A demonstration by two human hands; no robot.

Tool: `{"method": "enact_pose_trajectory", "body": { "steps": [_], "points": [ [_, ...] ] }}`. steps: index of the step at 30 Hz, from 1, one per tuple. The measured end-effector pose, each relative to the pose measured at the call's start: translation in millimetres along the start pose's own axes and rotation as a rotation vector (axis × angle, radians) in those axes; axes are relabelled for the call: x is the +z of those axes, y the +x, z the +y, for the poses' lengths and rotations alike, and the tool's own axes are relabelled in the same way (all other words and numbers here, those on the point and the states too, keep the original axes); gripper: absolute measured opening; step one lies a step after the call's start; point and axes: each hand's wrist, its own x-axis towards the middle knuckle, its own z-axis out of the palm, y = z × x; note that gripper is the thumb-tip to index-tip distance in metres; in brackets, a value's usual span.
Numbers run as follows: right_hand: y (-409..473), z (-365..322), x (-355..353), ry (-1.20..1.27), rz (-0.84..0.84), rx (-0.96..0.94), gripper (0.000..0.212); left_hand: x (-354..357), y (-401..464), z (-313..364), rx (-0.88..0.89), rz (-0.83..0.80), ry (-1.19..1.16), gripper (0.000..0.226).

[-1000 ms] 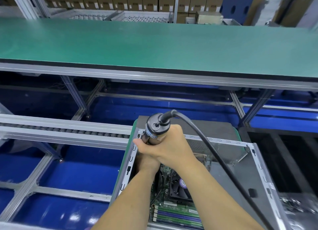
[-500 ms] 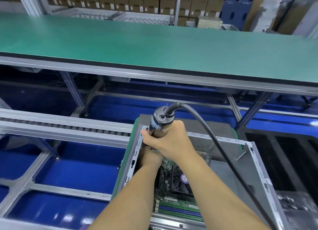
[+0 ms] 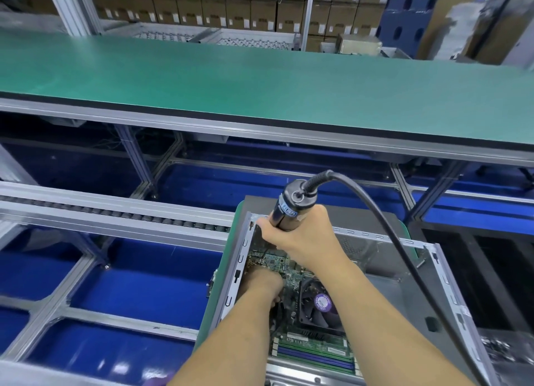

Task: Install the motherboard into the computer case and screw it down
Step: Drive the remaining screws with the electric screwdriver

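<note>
An open metal computer case (image 3: 450, 293) lies on its side before me, with a green motherboard (image 3: 312, 346) inside it. The board carries a black CPU fan (image 3: 319, 304) with a purple label. My right hand (image 3: 300, 235) grips a black electric screwdriver (image 3: 290, 209) held upright over the board's far left corner; its tip is hidden behind the hand. My left hand (image 3: 261, 284) reaches down inside the case near the left wall, fingers curled low on the board; what they hold is hidden.
The screwdriver's black cable (image 3: 404, 258) arcs right across the case. A long green-topped bench (image 3: 260, 85) runs across beyond. A roller conveyor rail (image 3: 115, 212) lies left, over blue bins (image 3: 138, 273). A tray of screws (image 3: 502, 348) sits at right.
The view has tilted and drawn closer. My left hand has dropped away from the screwdriver, lower into the case; my right hand keeps the screwdriver over the far left corner.
</note>
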Motion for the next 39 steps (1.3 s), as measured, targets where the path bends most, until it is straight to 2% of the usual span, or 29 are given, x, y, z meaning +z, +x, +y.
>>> {"method": "enact_pose_trajectory", "body": {
  "steps": [6, 10, 16, 22, 29, 31, 35, 39],
  "points": [
    [5, 12, -4, 0.021, 0.086, 0.08, 0.039, 0, 2, 2, -0.009, 0.031, 0.073, 0.016],
    [4, 15, 3, -0.013, 0.096, 0.042, 0.034, 2, 2, 3, -0.002, 0.017, 0.102, 0.019],
    [6, 16, 11, -0.017, 0.125, 0.046, 0.032, 3, 2, 5, 0.03, 0.018, 0.114, 0.003],
    [8, 10, 12, -0.01, 0.15, 0.058, 0.038, 5, 5, 5, 0.035, 0.003, 0.142, 0.008],
    [5, 4, 18, -0.051, 0.095, -0.002, 0.016, 3, 3, 4, 0.058, 0.007, 0.155, 0.003],
    [4, 4, 17, -0.025, 0.086, 0.012, 0.02, 2, 2, 3, 0.065, 0.005, 0.161, 0.011],
    [4, 3, 7, 0.09, 0.129, 0.099, 0.043, 1, -1, 3, 0.076, 0.01, 0.196, 0.029],
    [4, 1, 4, 0.137, 0.125, 0.142, 0.046, 0, -1, 3, 0.082, 0.023, 0.239, 0.033]
  ]
}}
